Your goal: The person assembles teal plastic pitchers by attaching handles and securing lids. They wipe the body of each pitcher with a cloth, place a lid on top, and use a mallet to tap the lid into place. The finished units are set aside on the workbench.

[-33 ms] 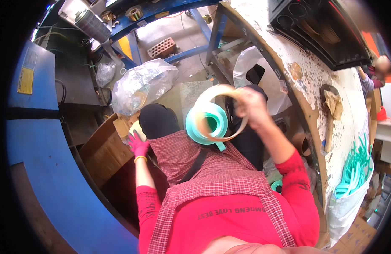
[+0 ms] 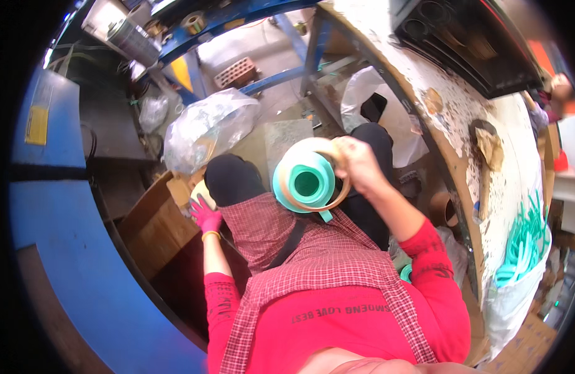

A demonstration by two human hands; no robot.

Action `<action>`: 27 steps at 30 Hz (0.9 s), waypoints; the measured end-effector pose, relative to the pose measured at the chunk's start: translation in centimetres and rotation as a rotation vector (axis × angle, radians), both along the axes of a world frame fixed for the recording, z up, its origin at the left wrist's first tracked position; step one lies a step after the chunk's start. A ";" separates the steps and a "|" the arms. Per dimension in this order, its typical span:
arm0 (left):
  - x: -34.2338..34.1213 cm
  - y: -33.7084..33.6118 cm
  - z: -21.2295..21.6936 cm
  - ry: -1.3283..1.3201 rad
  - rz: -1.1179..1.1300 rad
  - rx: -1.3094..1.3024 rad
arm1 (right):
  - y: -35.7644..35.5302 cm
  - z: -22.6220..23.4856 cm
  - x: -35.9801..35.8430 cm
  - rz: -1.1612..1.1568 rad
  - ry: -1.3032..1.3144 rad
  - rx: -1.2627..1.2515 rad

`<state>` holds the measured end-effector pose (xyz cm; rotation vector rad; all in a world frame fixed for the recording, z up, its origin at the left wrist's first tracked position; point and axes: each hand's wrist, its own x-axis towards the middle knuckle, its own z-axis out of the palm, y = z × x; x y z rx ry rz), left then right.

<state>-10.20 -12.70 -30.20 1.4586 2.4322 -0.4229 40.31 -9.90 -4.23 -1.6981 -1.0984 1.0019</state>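
My right hand [image 2: 357,163] is raised over my lap and grips a tan ring-shaped band [image 2: 302,145]. Inside the band sits a teal plastic funnel-like piece [image 2: 307,182], its mouth facing up at me. My left hand [image 2: 205,215], in a pink glove, reaches down to my left into a brown cardboard box [image 2: 155,232]. Its fingers lie on a pale yellowish piece [image 2: 200,190] at the box's edge; whether they grip it is unclear. I am seated, wearing a red shirt and a checked apron.
A clear plastic bag [image 2: 206,128] lies on the floor ahead of my knees. A stained white workbench [image 2: 462,118] curves along my right, with a white sack of teal pieces [image 2: 523,244] beyond it. A blue machine panel [image 2: 57,249] walls off my left.
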 end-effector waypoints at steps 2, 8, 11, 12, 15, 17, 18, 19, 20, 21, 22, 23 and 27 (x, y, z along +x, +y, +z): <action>-0.9 -0.2 -3.2 0.093 -0.074 0.092 | -1.2 -3.8 -4.8 0.207 -0.062 -0.005; -4.4 4.8 -1.1 -0.213 0.080 0.305 | -6.8 2.2 7.1 -0.033 -0.782 0.477; -5.0 7.3 6.6 -0.313 0.161 0.545 | -10.1 5.5 17.1 -0.375 -1.163 0.362; -4.5 7.1 9.6 -0.646 0.095 0.790 | -11.0 5.4 19.5 -0.390 -1.325 0.317; -0.8 7.4 19.6 -1.192 -0.075 1.026 | -11.5 4.3 25.2 -0.462 -1.539 0.332; 3.2 6.1 25.3 -1.376 -0.187 0.979 | -10.8 4.8 28.6 -0.518 -1.413 0.197; 5.3 5.6 28.0 -1.298 -0.247 0.934 | -10.7 5.7 29.8 -0.536 -1.380 0.165; 7.6 5.1 30.2 -1.249 -0.395 0.894 | -10.8 6.9 30.7 -0.501 -1.379 0.198; 9.9 4.5 32.2 -1.198 -0.529 0.844 | -10.9 8.1 31.4 -0.598 -1.446 0.134; 12.3 3.6 33.7 -1.130 -0.642 0.822 | -11.2 8.9 31.6 -0.661 -1.569 0.198; 14.6 3.0 35.1 -1.034 -0.777 0.753 | -11.5 9.3 31.6 -0.649 -1.577 -0.053; 16.8 2.6 36.1 -0.927 -0.916 0.696 | -11.9 9.1 31.3 -0.582 -1.509 -0.005; 25.1 2.4 36.2 -0.648 -1.303 0.499 | -11.5 2.5 29.1 -0.396 -1.184 -0.011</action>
